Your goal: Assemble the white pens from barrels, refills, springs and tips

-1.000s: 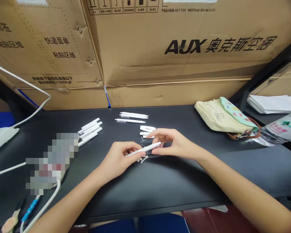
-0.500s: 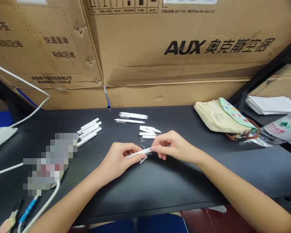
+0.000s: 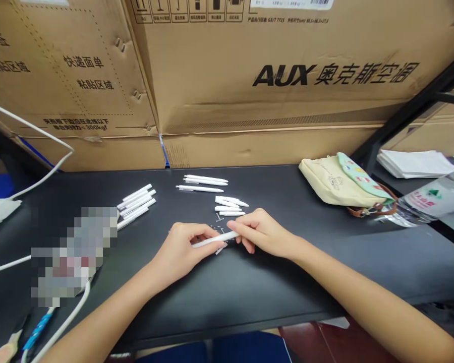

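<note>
The left hand (image 3: 187, 248) and right hand (image 3: 264, 233) pinch one pen (image 3: 216, 239); beyond them, three finished-looking pens (image 3: 206, 189) lie near unjoined tubes (image 3: 136, 203) and tips (image 3: 232, 214).

Cream pouch (image 3: 327, 180) beside clear plastic bottle (image 3: 427, 201)

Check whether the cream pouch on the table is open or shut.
Shut, as far as this view shows: the pouch's patterned mint flap lies flat over it, with no opening visible.
</note>
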The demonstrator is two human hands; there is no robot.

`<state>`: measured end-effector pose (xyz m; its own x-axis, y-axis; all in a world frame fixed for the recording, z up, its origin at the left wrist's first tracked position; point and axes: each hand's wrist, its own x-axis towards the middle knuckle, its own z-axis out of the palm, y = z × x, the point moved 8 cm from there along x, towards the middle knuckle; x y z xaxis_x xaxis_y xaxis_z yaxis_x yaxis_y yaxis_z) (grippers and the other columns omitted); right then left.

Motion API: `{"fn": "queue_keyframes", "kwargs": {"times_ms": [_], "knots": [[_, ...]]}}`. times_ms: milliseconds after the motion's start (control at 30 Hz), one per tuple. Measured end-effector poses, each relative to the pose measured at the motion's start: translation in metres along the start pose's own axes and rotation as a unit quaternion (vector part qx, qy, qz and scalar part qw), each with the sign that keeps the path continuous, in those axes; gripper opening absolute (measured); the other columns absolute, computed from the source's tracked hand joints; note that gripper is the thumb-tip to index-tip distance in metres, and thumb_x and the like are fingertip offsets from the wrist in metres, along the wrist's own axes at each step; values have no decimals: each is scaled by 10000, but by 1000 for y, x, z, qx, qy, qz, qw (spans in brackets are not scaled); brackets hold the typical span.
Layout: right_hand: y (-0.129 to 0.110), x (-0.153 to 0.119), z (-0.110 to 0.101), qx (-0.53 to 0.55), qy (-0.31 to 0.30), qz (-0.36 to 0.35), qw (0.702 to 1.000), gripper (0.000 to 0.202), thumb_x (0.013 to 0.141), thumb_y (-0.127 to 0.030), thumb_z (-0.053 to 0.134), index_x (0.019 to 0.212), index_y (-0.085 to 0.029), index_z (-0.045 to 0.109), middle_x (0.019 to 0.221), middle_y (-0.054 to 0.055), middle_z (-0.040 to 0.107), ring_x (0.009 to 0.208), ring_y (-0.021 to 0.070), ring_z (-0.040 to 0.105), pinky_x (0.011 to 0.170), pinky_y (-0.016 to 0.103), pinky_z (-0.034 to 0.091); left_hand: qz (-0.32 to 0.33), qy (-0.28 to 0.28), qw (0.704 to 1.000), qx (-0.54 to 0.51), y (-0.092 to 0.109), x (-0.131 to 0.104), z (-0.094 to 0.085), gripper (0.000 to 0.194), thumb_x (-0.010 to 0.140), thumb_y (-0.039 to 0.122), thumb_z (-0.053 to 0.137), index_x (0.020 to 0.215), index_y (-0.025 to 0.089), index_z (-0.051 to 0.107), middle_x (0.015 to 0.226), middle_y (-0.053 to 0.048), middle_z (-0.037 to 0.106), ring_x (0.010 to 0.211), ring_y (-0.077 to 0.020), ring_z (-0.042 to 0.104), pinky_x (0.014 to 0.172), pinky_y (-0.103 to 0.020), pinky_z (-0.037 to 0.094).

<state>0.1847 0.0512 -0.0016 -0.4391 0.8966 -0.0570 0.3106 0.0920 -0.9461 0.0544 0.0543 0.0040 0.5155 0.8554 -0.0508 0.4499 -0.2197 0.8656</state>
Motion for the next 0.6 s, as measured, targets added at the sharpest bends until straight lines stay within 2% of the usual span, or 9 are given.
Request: {"fn": "queue_keyframes", "kwargs": {"times_ms": [100, 200, 333, 433, 533, 600], "knots": [[-2, 1, -1, 54, 2, -18, 998, 235, 798, -393, 642, 777, -159, 646, 612, 6, 633, 532, 109, 593, 537, 232, 509, -7, 3, 1000, -10, -2, 1, -1, 260, 788, 390, 621, 792, 156, 734, 692, -33, 691, 600, -129, 541, 556, -212, 392], [-2, 2, -1, 94, -3, -29, 995, 281, 712, -325, 736, 921, -157, 654, 775, 27, 667, 636, 124, 633, 572, 237, 533, -10, 11, 1000, -19, -2, 1, -3, 251, 781, 378, 632, 806, 149, 733, 686, -36, 689, 586, -123, 528, 547, -208, 385], [2, 2, -1, 114, -7, -10, 993, 240, 757, -364, 691, 844, -140, 678, 696, 31, 660, 596, 121, 622, 557, 245, 536, -12, 8, 999, -33, -1, 2, -3, 255, 776, 385, 639, 793, 145, 725, 703, -42, 689, 588, -113, 521, 542, -198, 394], [-3, 1, -4, 107, -11, -30, 994, 216, 764, -364, 686, 797, -150, 699, 670, 34, 673, 586, 135, 629, 595, 282, 547, -48, -47, 992, -108, -4, 1, 6, 299, 781, 413, 624, 778, 127, 711, 709, -57, 687, 545, -101, 518, 510, -195, 422], [-20, -2, -8, 58, -19, -120, 991, 117, 754, -288, 702, 725, -175, 706, 840, 63, 716, 773, 173, 664, 737, 324, 549, -92, -108, 970, -196, -6, 0, 17, 340, 776, 443, 618, 757, 113, 695, 711, -74, 693, 483, -90, 518, 471, -198, 445], [-23, -3, -8, 46, -24, -138, 989, 91, 729, -259, 725, 765, -179, 701, 973, 76, 712, 895, 192, 661, 796, 331, 542, -104, -116, 965, -213, -7, 0, 19, 345, 766, 450, 626, 751, 111, 691, 700, -77, 694, 476, -91, 533, 461, -193, 449]]}}
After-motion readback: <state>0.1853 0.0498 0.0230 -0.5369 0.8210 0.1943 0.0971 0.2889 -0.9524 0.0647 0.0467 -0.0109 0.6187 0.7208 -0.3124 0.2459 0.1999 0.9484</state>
